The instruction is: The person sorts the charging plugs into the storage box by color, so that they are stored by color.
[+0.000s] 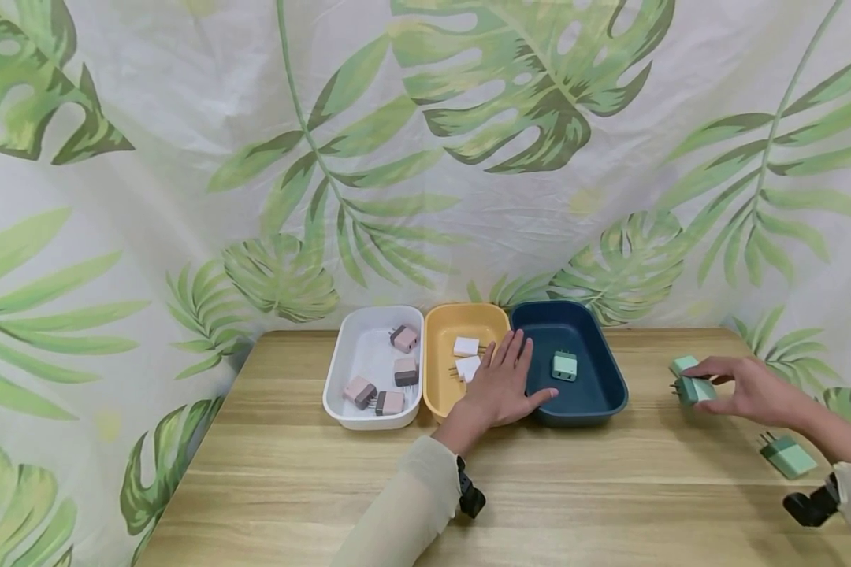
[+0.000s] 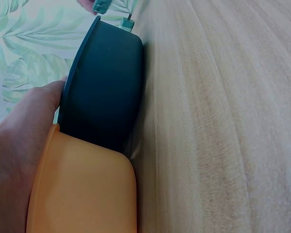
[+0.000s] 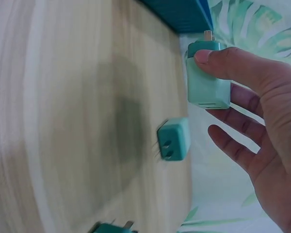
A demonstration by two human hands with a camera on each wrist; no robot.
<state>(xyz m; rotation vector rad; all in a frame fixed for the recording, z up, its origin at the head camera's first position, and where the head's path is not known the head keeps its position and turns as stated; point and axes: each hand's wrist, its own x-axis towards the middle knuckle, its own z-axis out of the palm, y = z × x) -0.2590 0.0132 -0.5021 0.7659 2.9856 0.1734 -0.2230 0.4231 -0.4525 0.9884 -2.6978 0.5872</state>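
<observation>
My right hand (image 1: pixel 759 390) pinches a green two-tone plug charger (image 3: pixel 208 90) between thumb and fingers, lifted off the table in the right wrist view. Behind it lies another green charger (image 1: pixel 683 364); a third green charger (image 1: pixel 789 457) rests nearer the front right. With fingers spread, my left hand (image 1: pixel 499 386) lies across the adjoining rims of the yellow tray (image 1: pixel 436 339) and the dark blue tray (image 1: pixel 603 394), holding nothing. Inside the blue tray sits one green charger (image 1: pixel 564 366). White chargers (image 1: pixel 466 346) lie in the yellow one, partly covered by my left hand.
A white tray (image 1: pixel 362 335) holding several pink and grey chargers (image 1: pixel 406 370) stands left of the yellow one, all three side by side at the back of the wooden table (image 1: pixel 269 472). A leaf-patterned cloth (image 1: pixel 369 157) hangs behind.
</observation>
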